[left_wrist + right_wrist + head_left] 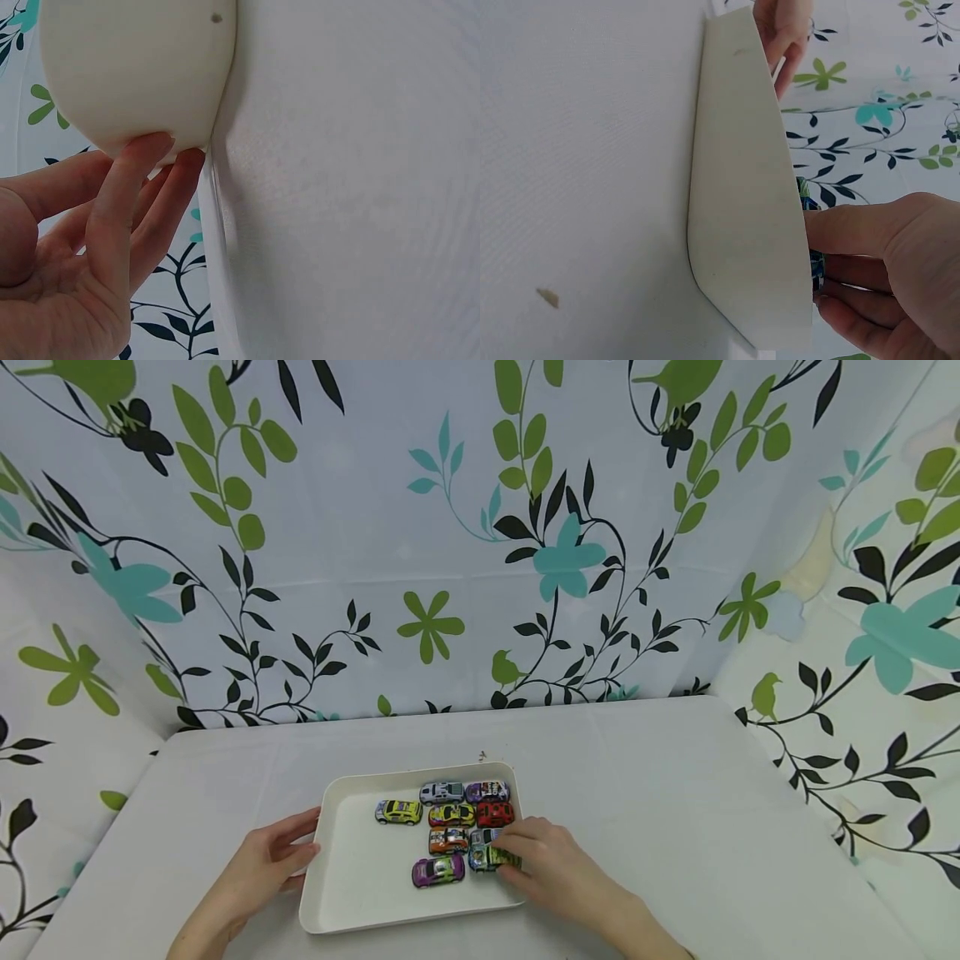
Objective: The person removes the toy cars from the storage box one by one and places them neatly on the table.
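Observation:
A white tray (360, 893) lies on the table with several small toy cars inside. My left hand (258, 864) holds the tray's left end; in the left wrist view its fingertips (154, 142) touch the outer wall. My right hand (555, 864) reaches over the right wall, its fingers on a green toy car (487, 858) at the right side. A silvery car partly shows behind those fingers. Close by are an orange car (448, 841), a red car (495, 814) and a purple car (438, 871). The right wrist view shows the tray wall hiding most of the held car (816, 270).
Behind these sit a yellow-and-red car (452, 815), a silver car (442, 792) and a violet car (487, 791). A yellow car (399, 812) stands further left. White cloth covers the table (637, 793); a leaf-patterned curtain (337, 527) hangs behind.

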Motion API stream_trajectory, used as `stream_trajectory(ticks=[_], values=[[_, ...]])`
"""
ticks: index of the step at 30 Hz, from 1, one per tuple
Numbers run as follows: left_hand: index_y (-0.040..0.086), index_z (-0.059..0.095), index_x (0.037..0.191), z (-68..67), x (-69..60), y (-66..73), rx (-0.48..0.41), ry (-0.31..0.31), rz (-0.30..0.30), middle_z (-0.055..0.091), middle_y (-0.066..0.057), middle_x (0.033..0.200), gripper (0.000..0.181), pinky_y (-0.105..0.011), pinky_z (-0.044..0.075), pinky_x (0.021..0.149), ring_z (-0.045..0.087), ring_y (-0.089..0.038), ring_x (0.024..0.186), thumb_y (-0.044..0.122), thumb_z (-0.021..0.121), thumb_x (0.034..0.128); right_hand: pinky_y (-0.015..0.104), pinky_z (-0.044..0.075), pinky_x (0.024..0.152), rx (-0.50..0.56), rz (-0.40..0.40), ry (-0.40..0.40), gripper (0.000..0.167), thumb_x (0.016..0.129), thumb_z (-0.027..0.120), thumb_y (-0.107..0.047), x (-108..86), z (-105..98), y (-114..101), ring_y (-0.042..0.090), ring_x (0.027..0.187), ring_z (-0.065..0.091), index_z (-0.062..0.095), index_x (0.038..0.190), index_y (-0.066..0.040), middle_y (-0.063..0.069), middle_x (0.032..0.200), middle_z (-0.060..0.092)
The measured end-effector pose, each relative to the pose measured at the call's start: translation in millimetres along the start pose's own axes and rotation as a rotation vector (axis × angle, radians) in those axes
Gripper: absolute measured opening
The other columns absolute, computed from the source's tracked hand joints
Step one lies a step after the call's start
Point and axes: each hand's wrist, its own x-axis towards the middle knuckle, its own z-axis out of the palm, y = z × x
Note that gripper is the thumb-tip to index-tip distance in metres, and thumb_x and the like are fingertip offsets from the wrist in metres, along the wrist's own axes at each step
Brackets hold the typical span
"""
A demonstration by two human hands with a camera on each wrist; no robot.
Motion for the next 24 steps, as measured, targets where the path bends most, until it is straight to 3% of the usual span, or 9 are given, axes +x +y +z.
stream_trajectory(ticks=[24], values=[[-0.004,0.034,0.152,-0.6,0.8,2.1,0.019,-0.001,0.004,0.039,-0.031,0.152,0.060,-0.039,0.062,0.079,0.065,-0.033,0.117,0.006,0.060,0.0990,0.027,0.058,0.085,0.046,-0.035,0.174,0.028,0.080,0.084,-0.011,1.1,-18,28,0.014,0.101,0.065,0.076,0.108,-0.011,-0.002,0.109,0.069]])
